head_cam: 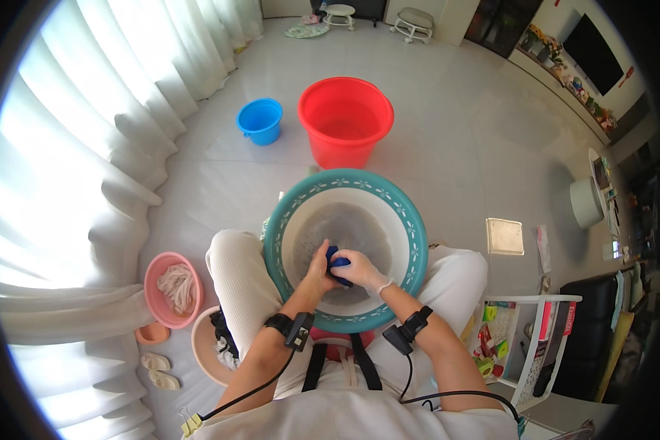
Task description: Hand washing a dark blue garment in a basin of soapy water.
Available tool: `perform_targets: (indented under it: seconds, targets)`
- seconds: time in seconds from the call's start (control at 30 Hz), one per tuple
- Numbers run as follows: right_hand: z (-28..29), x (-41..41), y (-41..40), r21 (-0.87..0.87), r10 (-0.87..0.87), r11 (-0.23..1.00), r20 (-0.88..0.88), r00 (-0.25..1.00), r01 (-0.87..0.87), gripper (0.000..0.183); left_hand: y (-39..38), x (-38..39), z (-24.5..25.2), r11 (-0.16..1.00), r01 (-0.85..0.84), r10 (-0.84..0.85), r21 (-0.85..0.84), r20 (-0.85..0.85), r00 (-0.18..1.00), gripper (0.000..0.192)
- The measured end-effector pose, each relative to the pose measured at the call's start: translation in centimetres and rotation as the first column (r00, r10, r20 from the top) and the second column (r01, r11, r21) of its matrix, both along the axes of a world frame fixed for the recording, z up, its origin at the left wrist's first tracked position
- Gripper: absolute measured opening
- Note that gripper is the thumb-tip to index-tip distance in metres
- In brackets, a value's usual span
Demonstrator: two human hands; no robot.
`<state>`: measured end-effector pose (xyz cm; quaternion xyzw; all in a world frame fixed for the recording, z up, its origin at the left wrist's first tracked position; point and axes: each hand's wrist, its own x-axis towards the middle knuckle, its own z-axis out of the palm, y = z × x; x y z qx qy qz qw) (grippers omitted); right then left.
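Observation:
A round basin with a teal, patterned rim [345, 181] and white inside sits between my knees. Cloudy grey water [357, 225] fills its lower part. Over the water, near the basin's front side, both hands grip a bunched dark blue cloth [339, 262]. My left hand [320, 273] holds it from the left, thumb raised along its side. From the right, the curled fingers of my right hand [361, 270] clasp the cloth. A pale film covers the right hand to the wrist; whether it is suds or a thin glove I cannot tell.
Beyond the basin stand a red tub [345, 118] and a blue bucket [259, 122]. To the left are a pink basin [148, 291] with pale cloth, a peach basin [201, 352] with dark and white fabric, and slippers [162, 380]. A white cart [539, 352] stands at right.

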<state>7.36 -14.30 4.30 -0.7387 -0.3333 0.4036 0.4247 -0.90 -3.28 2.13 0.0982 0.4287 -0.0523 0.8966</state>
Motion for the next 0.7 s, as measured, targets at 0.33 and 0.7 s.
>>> perform_targets:
  seconds: [0.33,0.7]
  targets:
    - [5.0,-4.4,-0.4,0.360,-0.110,0.922,0.597,0.794,-0.142,0.014,-1.5,-0.9,-4.9,0.906,-0.003,-0.073,0.424,0.162,0.984,0.022]
    - [0.9,3.5,-0.2,-0.103,-0.046,0.973,0.791,0.610,0.207,0.017,-1.9,0.9,1.0,0.951,-0.011,-0.032,0.309,0.134,0.991,0.025]
